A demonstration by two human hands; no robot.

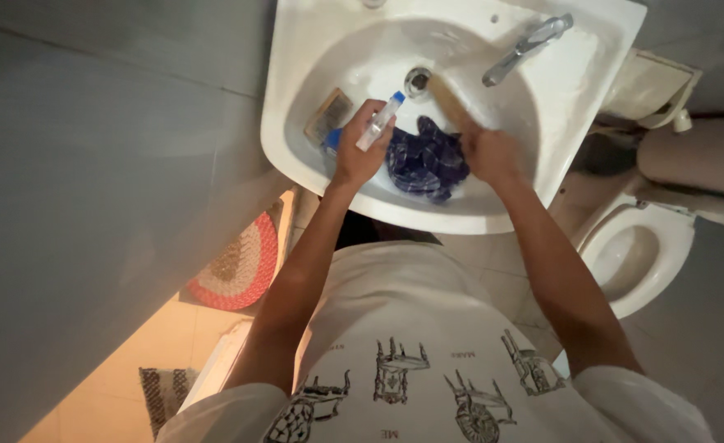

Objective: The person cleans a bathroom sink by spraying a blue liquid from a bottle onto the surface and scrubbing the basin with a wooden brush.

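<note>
1 package shows: a small, slim, clear plastic bottle with a blue cap (379,120). It sits in the left hand (360,148), whose fingers wrap its lower part, above the white ceramic sink basin (296,123). It tilts, cap pointing up and right toward the drain. Its body looks pale and see-through; any label is too small to tell.
</note>
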